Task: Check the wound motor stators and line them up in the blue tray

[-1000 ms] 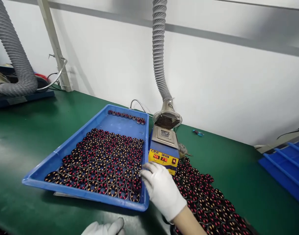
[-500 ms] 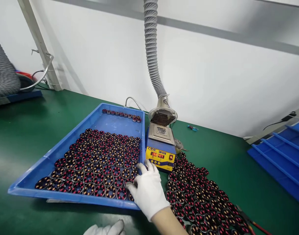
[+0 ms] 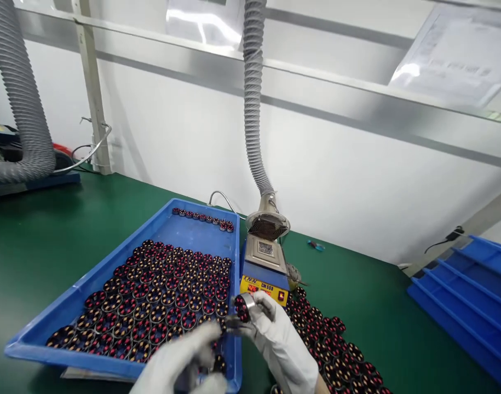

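Between gloved fingers (image 3: 263, 300), a round part (image 3: 244, 307) sits tilted.

Wears white gloves (image 3: 289, 358) on both hands. On the right hand (image 3: 277, 334), beside the right rim of the blue tray (image 3: 193, 232), shows matte, pliable fabric, softly creased, with dingy grey at the fingertips (image 3: 235, 324). Ends in a plain white cuff (image 3: 310, 376), right of the blue tray, then turns to bare wrist (image 3: 322, 386). On the left hand (image 3: 178, 358), over the blue tray's near end, shows white too, but blurs too much for seams or weave.
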The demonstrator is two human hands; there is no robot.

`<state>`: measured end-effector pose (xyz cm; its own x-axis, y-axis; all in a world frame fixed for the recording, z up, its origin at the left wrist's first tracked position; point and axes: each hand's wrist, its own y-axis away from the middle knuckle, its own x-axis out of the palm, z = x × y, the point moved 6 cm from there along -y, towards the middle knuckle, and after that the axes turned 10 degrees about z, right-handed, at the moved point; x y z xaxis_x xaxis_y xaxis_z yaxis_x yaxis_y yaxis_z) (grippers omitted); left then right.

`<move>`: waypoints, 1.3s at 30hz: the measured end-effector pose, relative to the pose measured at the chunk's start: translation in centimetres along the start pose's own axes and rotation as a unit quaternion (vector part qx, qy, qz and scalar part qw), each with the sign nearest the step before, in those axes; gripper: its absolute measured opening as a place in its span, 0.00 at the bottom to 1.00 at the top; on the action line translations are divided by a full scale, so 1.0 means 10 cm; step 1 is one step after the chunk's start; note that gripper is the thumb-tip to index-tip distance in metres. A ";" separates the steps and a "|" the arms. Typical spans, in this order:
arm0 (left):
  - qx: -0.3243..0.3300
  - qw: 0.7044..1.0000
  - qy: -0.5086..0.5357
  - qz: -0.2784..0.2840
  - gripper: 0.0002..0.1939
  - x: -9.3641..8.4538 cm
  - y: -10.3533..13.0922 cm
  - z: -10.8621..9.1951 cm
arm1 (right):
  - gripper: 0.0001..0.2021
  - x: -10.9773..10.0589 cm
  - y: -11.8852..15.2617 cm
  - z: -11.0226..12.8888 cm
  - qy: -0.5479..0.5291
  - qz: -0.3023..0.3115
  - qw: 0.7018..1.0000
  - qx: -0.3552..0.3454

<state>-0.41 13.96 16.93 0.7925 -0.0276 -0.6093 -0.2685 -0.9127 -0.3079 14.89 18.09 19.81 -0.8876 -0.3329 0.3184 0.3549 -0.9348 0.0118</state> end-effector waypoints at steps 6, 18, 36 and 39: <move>0.096 0.967 0.235 0.037 0.19 -0.27 -0.76 -0.89 | 0.15 0.11 -0.03 0.47 -0.097 0.070 0.984 -0.129; 0.352 0.914 -0.118 -0.163 0.09 -0.34 -0.80 -1.26 | 0.12 -0.19 0.10 0.82 0.112 0.016 0.963 -0.244; 0.389 0.909 -0.107 -0.103 0.09 -0.34 -0.83 -1.18 | 0.09 -0.14 0.08 0.82 0.157 -0.023 0.956 -0.245; 0.386 0.911 -0.100 -0.102 0.07 -0.33 -0.83 -1.17 | 0.02 -0.09 0.07 0.81 0.168 0.003 0.942 -0.292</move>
<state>5.58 16.82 30.03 0.7736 0.2566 -0.5794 -0.4939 -0.3287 -0.8050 18.31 18.72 27.20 -0.9638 -0.2666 -0.0018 0.2248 -0.8089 -0.5433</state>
